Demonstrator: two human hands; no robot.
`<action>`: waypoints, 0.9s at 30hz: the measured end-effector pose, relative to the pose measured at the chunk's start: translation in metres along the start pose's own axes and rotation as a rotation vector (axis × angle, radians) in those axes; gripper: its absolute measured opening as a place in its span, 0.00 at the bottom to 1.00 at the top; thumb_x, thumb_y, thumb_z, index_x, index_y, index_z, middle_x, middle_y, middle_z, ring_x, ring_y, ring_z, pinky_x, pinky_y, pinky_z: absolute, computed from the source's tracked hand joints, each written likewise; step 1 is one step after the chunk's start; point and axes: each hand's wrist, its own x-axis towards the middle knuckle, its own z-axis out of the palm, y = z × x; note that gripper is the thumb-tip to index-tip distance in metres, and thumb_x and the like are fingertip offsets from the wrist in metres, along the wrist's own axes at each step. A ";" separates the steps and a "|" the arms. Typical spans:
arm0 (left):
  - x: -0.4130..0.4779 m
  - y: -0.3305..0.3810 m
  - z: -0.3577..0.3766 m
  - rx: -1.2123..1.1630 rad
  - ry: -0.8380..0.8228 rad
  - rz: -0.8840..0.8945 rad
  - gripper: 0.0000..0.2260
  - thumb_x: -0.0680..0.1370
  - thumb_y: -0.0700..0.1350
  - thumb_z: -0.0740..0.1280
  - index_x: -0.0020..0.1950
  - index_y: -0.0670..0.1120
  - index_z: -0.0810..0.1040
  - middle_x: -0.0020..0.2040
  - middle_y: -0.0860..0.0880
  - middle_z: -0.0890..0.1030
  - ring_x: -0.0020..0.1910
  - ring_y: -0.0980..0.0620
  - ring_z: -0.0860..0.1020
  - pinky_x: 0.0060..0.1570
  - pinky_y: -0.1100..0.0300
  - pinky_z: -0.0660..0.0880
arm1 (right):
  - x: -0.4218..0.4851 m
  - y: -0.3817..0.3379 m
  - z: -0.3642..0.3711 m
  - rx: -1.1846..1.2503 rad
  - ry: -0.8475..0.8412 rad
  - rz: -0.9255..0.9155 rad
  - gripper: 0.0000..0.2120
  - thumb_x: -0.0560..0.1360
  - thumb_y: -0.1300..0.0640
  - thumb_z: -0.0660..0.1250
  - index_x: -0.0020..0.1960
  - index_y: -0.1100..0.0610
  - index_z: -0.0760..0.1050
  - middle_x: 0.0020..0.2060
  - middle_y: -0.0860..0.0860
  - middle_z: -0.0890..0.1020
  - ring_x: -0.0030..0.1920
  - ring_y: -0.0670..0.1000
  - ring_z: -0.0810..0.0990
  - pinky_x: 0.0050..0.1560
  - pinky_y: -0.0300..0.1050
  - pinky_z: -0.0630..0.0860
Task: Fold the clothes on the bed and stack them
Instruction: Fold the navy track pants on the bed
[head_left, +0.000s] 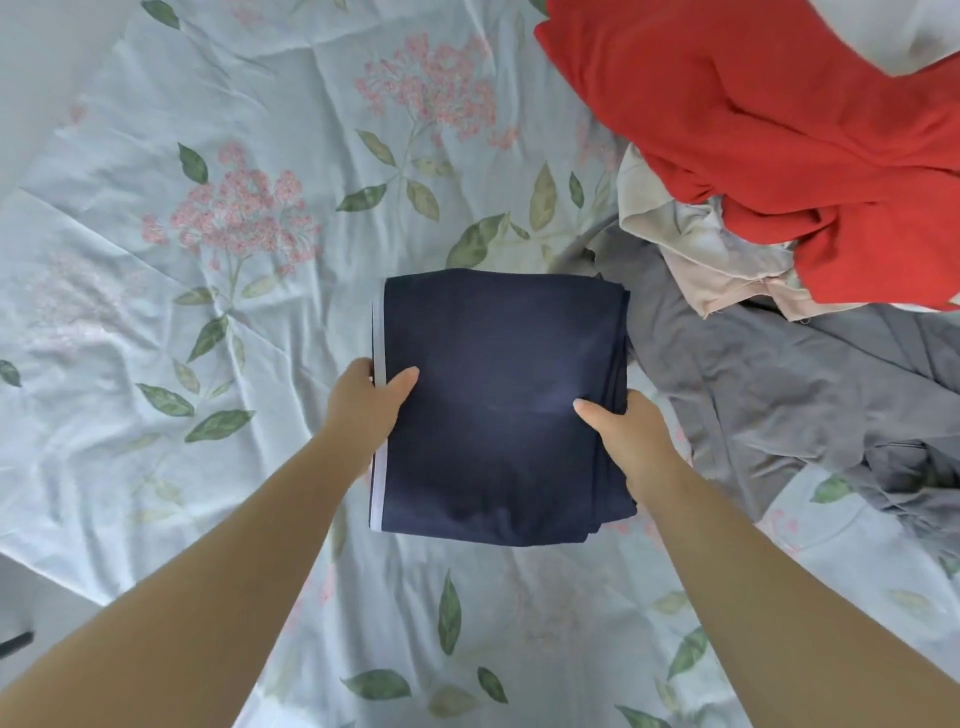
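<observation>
A navy garment (498, 353), folded into a neat rectangle with a white stripe along its left edge, is in the middle of the bed. My left hand (366, 405) grips its left edge, thumb on top and fingers underneath. My right hand (631, 436) grips its right edge the same way. An unfolded grey garment (769, 384) lies spread out to the right. Behind it a red garment (779, 130) is heaped over a crumpled cream garment (691, 249).
The floral pale-blue bedsheet (208, 208) stretches wide to the left and in front of me. The bed's edge and a strip of floor show at the lower left. A white piece of cloth (914, 31) lies at the top right corner.
</observation>
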 end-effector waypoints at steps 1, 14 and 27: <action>-0.004 0.000 -0.002 -0.003 0.026 0.043 0.12 0.77 0.51 0.66 0.52 0.43 0.73 0.44 0.47 0.77 0.47 0.45 0.78 0.51 0.49 0.75 | -0.002 0.001 -0.001 0.008 0.023 -0.042 0.12 0.75 0.52 0.67 0.57 0.53 0.71 0.47 0.44 0.78 0.50 0.51 0.77 0.50 0.46 0.73; -0.009 -0.038 0.017 -0.094 -0.042 -0.099 0.29 0.66 0.61 0.73 0.59 0.48 0.69 0.52 0.53 0.78 0.52 0.49 0.79 0.56 0.48 0.76 | -0.015 0.019 0.027 0.173 -0.047 0.086 0.24 0.71 0.48 0.72 0.61 0.54 0.68 0.53 0.48 0.79 0.51 0.50 0.79 0.45 0.43 0.74; -0.086 0.012 -0.037 -0.335 -0.426 -0.089 0.12 0.71 0.51 0.72 0.51 0.47 0.83 0.46 0.47 0.85 0.46 0.46 0.84 0.51 0.52 0.77 | -0.134 0.010 -0.031 0.575 -0.205 0.056 0.13 0.75 0.52 0.68 0.58 0.52 0.77 0.50 0.49 0.85 0.49 0.52 0.84 0.51 0.50 0.78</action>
